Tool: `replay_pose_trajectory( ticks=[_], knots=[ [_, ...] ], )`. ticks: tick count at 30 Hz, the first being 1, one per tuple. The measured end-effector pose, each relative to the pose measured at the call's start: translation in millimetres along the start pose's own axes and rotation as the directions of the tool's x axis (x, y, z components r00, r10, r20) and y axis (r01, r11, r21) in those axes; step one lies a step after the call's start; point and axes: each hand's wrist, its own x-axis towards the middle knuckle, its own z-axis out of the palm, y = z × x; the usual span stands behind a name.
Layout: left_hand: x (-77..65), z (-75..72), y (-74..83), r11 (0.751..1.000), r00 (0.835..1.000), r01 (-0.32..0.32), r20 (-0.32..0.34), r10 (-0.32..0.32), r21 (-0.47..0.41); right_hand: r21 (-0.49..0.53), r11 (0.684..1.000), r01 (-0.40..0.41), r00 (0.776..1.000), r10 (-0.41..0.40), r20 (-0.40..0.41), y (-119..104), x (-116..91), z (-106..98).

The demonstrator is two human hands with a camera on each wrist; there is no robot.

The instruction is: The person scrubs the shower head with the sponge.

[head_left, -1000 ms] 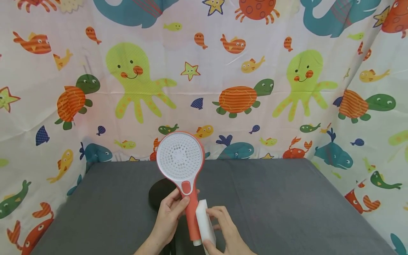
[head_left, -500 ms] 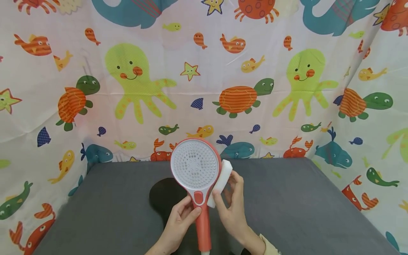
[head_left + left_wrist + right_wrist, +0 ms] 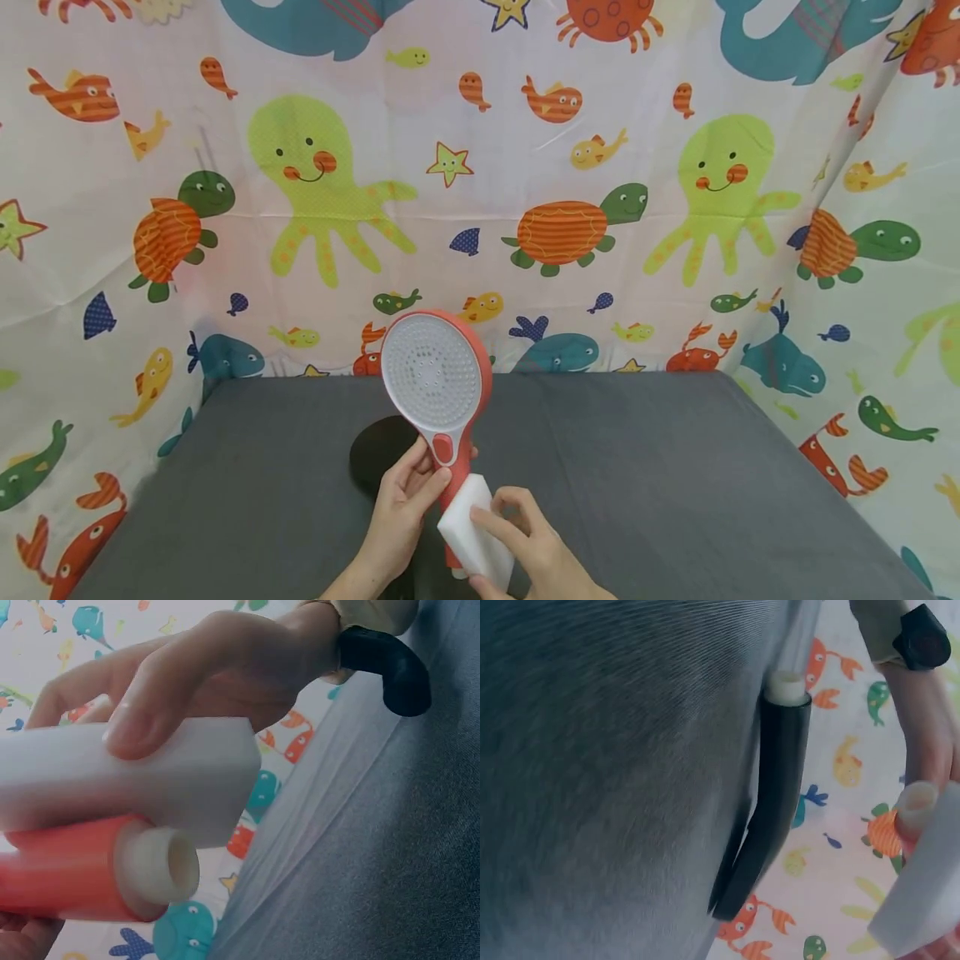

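My left hand [image 3: 397, 510] grips the coral-and-white shower head [image 3: 432, 371] around its neck, just below the orange button. The spray face points back toward the head camera and the handle slants down. My right hand [image 3: 542, 546] pinches a white sponge block [image 3: 467, 527] between thumb and fingers. It lies along the front of the handle and covers most of it. From the left wrist, the sponge [image 3: 187, 776] rests along the coral handle [image 3: 67, 866], whose pale hollow end [image 3: 161, 864] sticks out past it.
Behind the left hand, a black shower head [image 3: 378, 454] lies on the grey cloth-covered table [image 3: 637, 467]. Its black handle [image 3: 780, 765] with a pale end shows in the right wrist view. A sea-animal curtain [image 3: 480, 192] stands around the back and sides.
The sponge has moved from beside the shower head's rim down onto the handle, turning its broad side forward. The shower head has shifted left and slightly up, and turned a little.
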Motion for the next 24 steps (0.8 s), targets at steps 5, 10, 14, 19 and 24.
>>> replay_pose_trajectory(
  ticks=[5, 10, 14, 19, 24],
  knots=[
    [-0.7, 1.6, -0.6, 0.998, 0.996, -0.047, 0.07, 0.049, -0.031, -0.034, 0.999, 0.026, 0.988, -0.031, -0.154, -11, 38, -10],
    [-2.7, 4.8, 2.0, 0.999, 0.993, 0.019, 0.118, -0.013, -0.049, -0.047, 0.999, -0.005, 0.964, -0.008, -0.267, -6, 45, -6],
    [-2.7, 2.0, 7.3, 0.989, 0.993, 0.061, 0.11, -0.046, -0.133, -0.068, 0.997, 0.046, 0.987, -0.056, -0.152, -1, 30, 4],
    [-0.1, -0.9, 12.5, 0.983, 0.998, 0.06, 0.035, -0.055, -0.172, -0.137, 0.978, 0.155, 0.986, -0.145, 0.081, -5, 6, 3],
    [0.4, -1.1, 8.1, 0.989, 0.997, 0.068, -0.014, -0.07, -0.133, -0.076, 0.962, 0.264, 0.937, -0.237, 0.255, -8, -4, -3]
  ],
)
